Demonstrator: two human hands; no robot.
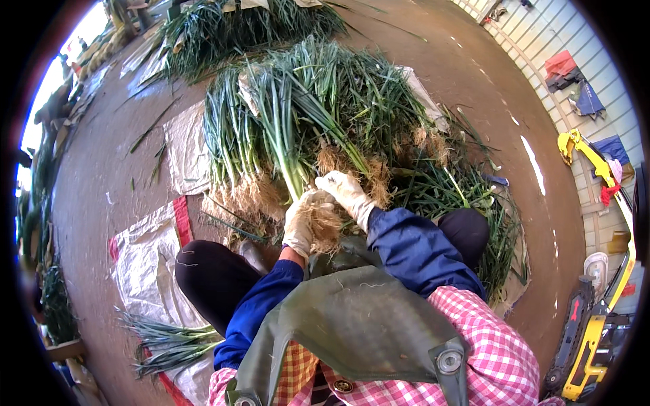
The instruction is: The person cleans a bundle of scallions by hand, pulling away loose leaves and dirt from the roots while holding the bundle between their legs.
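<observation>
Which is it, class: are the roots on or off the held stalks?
On: a tan root tuft shows by the left hand, below the held stalks.

Held green onion bunch [285,154]: white stems, tangled tan roots, leaves pointing away.

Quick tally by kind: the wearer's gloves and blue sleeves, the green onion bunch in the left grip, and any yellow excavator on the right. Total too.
White work gloves: 2
Blue sleeves: 2
Held green onion bunch: 1
Yellow mini excavator: 1
Total: 6
</observation>
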